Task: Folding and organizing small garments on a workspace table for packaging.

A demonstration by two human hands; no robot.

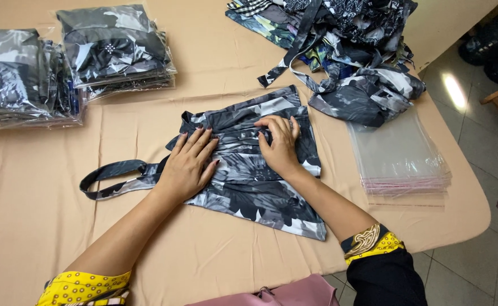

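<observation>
A grey, black and white floral cloth bag (249, 187) lies flat on the tan-covered table (33, 215). Its strap (110, 173) loops out to the left. My left hand (189, 164) presses flat on the left part of the bag, fingers spread. My right hand (280, 141) rests on the bag's upper middle, with its fingertips curled into a bunched fold of the fabric.
Two stacks of bagged folded bags (113, 48) (16, 79) stand at the back left. A heap of loose patterned bags (340, 39) lies at the back right. A pile of clear plastic sleeves (399, 158) sits right of the bag. A pink item (283, 292) lies at the near edge.
</observation>
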